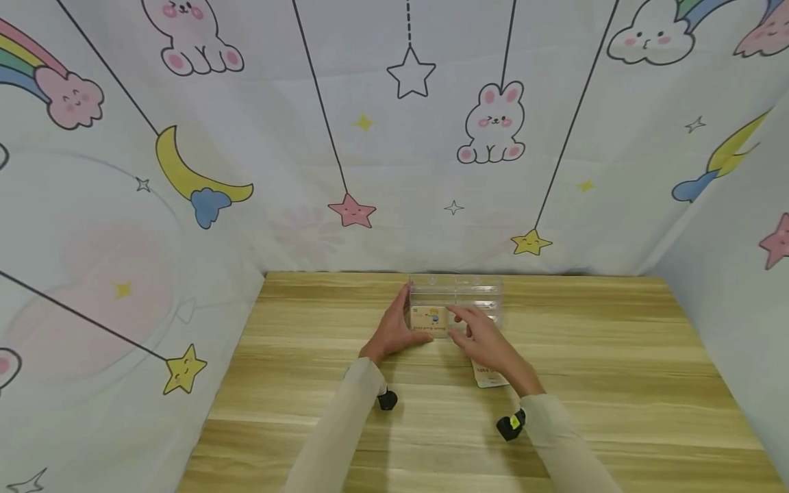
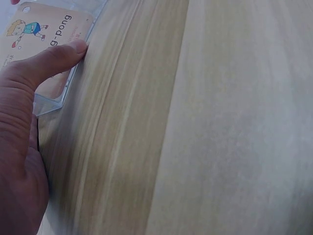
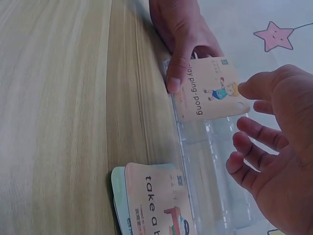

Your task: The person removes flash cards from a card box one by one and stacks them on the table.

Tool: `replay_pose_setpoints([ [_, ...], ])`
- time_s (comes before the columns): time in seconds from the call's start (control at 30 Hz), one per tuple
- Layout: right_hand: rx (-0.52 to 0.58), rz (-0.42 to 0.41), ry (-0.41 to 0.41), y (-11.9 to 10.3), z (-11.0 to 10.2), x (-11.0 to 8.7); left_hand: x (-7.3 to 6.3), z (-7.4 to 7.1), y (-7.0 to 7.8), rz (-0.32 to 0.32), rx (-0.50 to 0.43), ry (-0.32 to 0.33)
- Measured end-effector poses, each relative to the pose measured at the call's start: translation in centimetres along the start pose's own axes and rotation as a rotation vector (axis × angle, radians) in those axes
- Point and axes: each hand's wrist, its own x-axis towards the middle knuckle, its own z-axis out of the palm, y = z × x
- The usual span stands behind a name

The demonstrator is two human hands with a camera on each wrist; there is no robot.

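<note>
A clear plastic card rack [image 1: 456, 289] with tiers stands at the back of the table. In its front left part leans a "play ping-pong" flashcard [image 3: 210, 90], a peach card with a cartoon child. My left hand [image 1: 394, 330] grips the rack's left end, its thumb lying across the card's lower edge. At the card's other side is my right hand [image 1: 483, 337]; in the right wrist view its thumb tip overlaps the card's upper corner, and its fingers are loosely bent with nothing held. Whether that thumb touches the card I cannot tell.
A small stack of flashcards [image 3: 156, 196], the top one peach and a green one beneath, lies on the wooden table [image 1: 308, 356] in front of the rack, partly under my right forearm. A white cartoon-printed cloth [image 1: 419, 171] rises behind the table.
</note>
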Motion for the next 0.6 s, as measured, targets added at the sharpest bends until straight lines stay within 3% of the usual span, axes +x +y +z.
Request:
replay_pose_setpoints([
  [0.6, -0.009, 0.0, -0.01, -0.15, -0.02, 0.28, 0.24, 0.07, 0.08, -0.006, 0.018, 0.005],
])
